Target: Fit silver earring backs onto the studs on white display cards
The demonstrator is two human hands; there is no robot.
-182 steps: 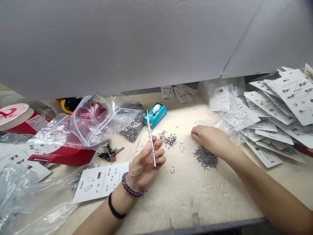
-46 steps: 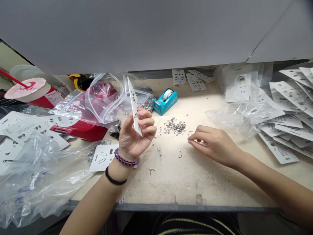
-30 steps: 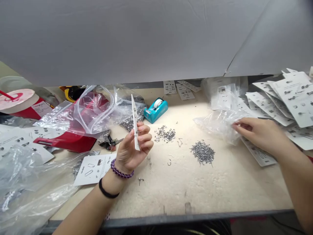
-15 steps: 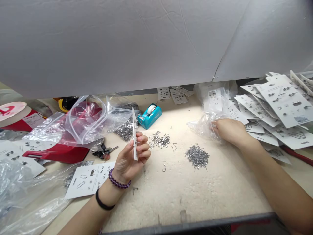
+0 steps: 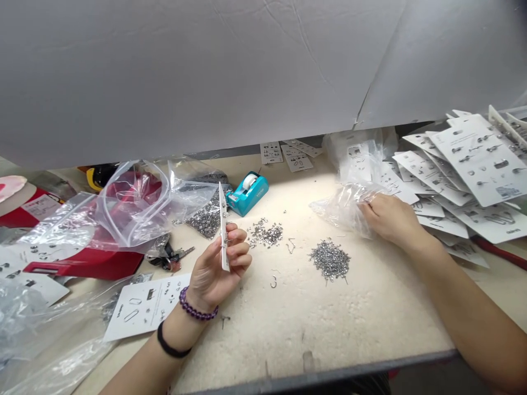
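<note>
My left hand [image 5: 224, 260] grips a white earring card [image 5: 223, 227] by its lower part, held upright and edge-on. Small metal pieces stick out from the card's face. Over on the right, my right hand [image 5: 385, 216] is closed at the mouth of a clear plastic bag [image 5: 348, 206]; its fingertips are partly hidden by the crumpled plastic. Between the hands lie a dense pile of small silver pieces [image 5: 330, 259] and a looser scatter of small metal parts [image 5: 267, 232]. A small hook-shaped wire [image 5: 274, 282] rests nearer the front.
A teal tape dispenser [image 5: 248, 193] stands behind my left hand. Stacked cards with earrings [image 5: 480, 159] fill the right side. To the left are zip bags [image 5: 132, 208], a red tray-like object [image 5: 90, 262], keys [image 5: 171, 256] and another card [image 5: 142, 307]. A grey panel [image 5: 247, 82] overhangs the back.
The view has shifted slightly, so most things sit a little further left. My right hand stays at the plastic bag, and my left keeps the card, now tilted slightly differently.
</note>
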